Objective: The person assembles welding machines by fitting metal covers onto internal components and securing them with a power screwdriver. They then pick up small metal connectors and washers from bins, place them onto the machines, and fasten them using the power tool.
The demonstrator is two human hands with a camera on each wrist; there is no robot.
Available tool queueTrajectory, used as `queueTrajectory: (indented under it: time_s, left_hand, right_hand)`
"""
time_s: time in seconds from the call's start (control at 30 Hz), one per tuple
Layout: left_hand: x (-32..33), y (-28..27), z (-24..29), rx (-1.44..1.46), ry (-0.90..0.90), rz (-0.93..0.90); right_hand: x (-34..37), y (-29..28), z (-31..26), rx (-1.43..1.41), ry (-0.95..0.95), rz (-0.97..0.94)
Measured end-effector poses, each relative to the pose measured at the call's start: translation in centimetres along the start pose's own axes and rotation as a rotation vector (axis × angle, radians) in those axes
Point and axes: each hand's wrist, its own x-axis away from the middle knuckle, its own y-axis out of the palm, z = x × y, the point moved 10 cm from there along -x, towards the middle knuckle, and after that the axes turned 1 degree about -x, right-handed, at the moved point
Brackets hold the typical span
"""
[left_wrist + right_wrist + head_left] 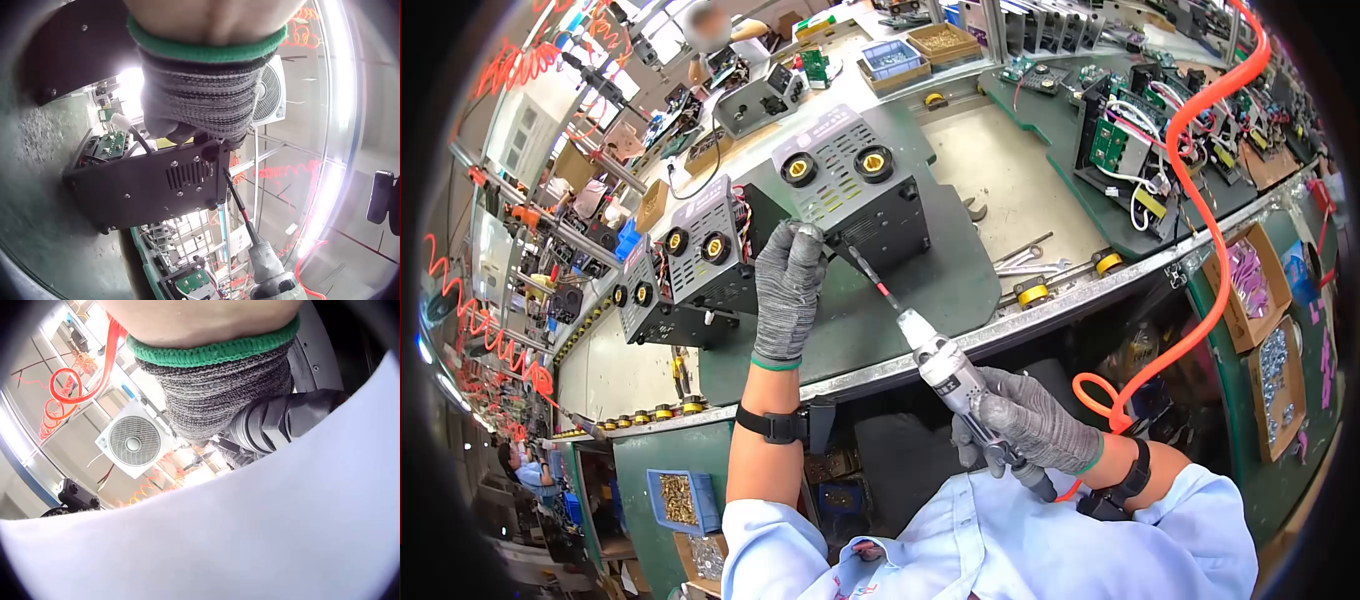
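A dark grey slotted metal case (855,185) with two black-and-yellow round sockets stands on the green mat. My gloved left hand (788,285) grips its near left corner; in the left wrist view, the glove (197,103) bends over the case's edge and some fingertips are hidden. In my gloved right hand (1035,418) is a pneumatic screwdriver (950,375), held around its body. Its long bit (874,275) points at the case's near face, with the tip close to the corner by my left fingers. White sleeve cloth blocks much of the right wrist view.
Two similar cases (700,245) stand to the left. An orange air hose (1200,180) loops down on the right. Wrenches (1035,265) lie behind the bench's front rail. Circuit assemblies (1120,140) sit at the far right, and a blue bin of brass parts (682,500) is below left.
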Motion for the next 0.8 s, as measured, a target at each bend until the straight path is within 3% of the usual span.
queueTrajectory:
  time_s: [0.3,0.8]
  left_hand:
    - [-0.3,-0.1,1.0,-0.110,0.134,-0.002]
    - [-0.5,0.1,1.3,-0.031,0.146,-0.068]
  right_hand:
    - [-1.4,1.0,0.1,0.022,-0.005,-0.004]
    - [-0.7,2.1,-0.3,0.071,-0.079,0.115]
